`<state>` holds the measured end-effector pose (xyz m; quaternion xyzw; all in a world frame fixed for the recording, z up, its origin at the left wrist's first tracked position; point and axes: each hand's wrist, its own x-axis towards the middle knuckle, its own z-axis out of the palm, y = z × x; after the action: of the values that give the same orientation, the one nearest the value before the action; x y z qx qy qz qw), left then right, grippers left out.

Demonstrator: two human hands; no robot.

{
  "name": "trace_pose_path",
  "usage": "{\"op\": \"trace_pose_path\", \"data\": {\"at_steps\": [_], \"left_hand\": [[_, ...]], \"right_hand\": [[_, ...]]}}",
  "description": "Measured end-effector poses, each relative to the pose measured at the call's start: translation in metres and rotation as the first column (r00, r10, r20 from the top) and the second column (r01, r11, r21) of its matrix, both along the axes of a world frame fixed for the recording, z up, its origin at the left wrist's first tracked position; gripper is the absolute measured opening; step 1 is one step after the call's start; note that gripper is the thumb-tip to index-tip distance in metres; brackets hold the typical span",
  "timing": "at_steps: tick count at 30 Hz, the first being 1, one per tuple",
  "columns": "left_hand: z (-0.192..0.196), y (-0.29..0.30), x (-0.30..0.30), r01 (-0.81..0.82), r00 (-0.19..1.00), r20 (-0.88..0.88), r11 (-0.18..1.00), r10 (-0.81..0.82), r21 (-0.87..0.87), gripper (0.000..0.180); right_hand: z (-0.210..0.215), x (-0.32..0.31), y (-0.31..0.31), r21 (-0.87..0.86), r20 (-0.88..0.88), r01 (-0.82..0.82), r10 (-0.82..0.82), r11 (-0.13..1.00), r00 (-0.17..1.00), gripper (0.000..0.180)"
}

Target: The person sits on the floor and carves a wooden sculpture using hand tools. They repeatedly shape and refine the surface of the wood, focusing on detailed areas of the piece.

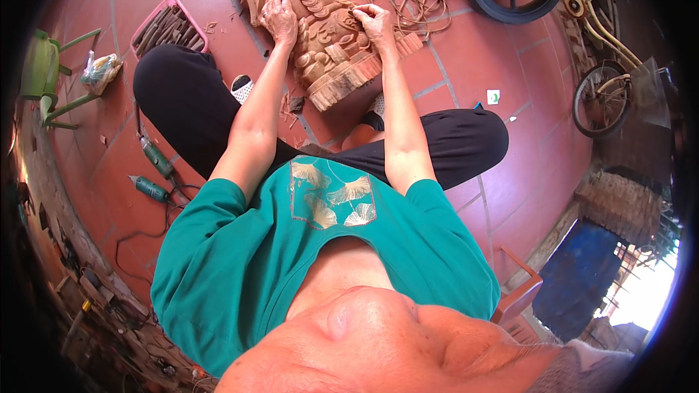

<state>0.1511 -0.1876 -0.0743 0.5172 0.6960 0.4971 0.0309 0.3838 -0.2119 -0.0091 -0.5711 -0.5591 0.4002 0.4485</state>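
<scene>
Resting both hands on wood carving [328, 36]

shirt [240, 269]: teal, short sleeves, low neck
print [331, 193]: pale fan-shaped leaves in a thin rectangle, on the chest
trousers [182, 94]: black
forearms: bare
hands: bare, no gloves

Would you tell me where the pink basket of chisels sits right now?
In the head view, the pink basket sits on the red tile floor, upper left, beyond the person's left knee and left of the wooden carving.
</scene>
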Motion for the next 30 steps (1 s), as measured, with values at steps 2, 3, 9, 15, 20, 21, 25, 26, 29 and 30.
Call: {"op": "trace_pose_path", "data": {"at_steps": [2, 3, 9, 15, 20, 21, 25, 26, 29, 30], "left_hand": [[0.001, 0.001, 0.006, -0.013, 1.0, -0.005, 1.0, 0.013, 0.011, 0.026], [-0.001, 0.001, 0.005, -0.024, 1.0, -0.012, 1.0, 0.024, 0.019, 0.026], [-0.004, 0.001, 0.008, -0.045, 0.999, -0.008, 0.999, 0.045, 0.029, 0.027], [-0.005, 0.002, 0.012, -0.065, 0.998, -0.016, 0.997, 0.066, 0.045, 0.026], [-0.006, 0.001, 0.011, -0.077, 0.997, -0.012, 0.997, 0.078, 0.032, 0.026], [-0.004, 0.001, 0.012, -0.076, 0.997, -0.001, 0.996, 0.076, 0.04, 0.025], [0.002, -0.002, 0.012, -0.074, 0.997, 0.008, 0.996, 0.074, 0.053, 0.025], [0.003, -0.002, 0.012, -0.074, 0.997, 0.002, 0.996, 0.074, 0.051, 0.025], [0.004, -0.002, 0.011, -0.064, 0.998, 0.018, 0.997, 0.063, 0.046, 0.025], [0.003, -0.002, 0.012, -0.064, 0.998, 0.021, 0.997, 0.063, 0.044, 0.025]], "right_hand": [[0.003, 0.003, -0.002, -0.004, -0.055, -0.002, 0.002, 1.0, 0.998, 0.017], [0.009, 0.003, -0.005, -0.03, -0.069, -0.022, 0.02, 0.999, 0.997, 0.017], [0.02, 0.009, -0.008, -0.104, -0.048, -0.139, 0.135, 0.985, 0.99, 0.018], [0.022, 0.005, 0.001, -0.015, 0.395, -0.118, 0.115, 0.993, 0.912, 0.02], [0.048, -0.01, 0.002, 0.105, 0.713, -0.262, 0.111, 0.959, 0.692, 0.015], [0.049, -0.012, 0.004, 0.094, 0.758, -0.269, 0.107, 0.958, 0.643, 0.014], [0.051, -0.024, -0.006, 0.289, 0.815, -0.356, -0.033, 0.889, 0.579, 0.006], [0.051, -0.027, -0.008, 0.287, 0.828, -0.368, -0.037, 0.884, 0.559, 0.006], [0.053, -0.033, -0.012, 0.269, 0.861, -0.395, -0.035, 0.878, 0.508, 0.006], [0.052, -0.034, -0.014, 0.275, 0.835, -0.389, -0.018, 0.879, 0.55, 0.006]]}}
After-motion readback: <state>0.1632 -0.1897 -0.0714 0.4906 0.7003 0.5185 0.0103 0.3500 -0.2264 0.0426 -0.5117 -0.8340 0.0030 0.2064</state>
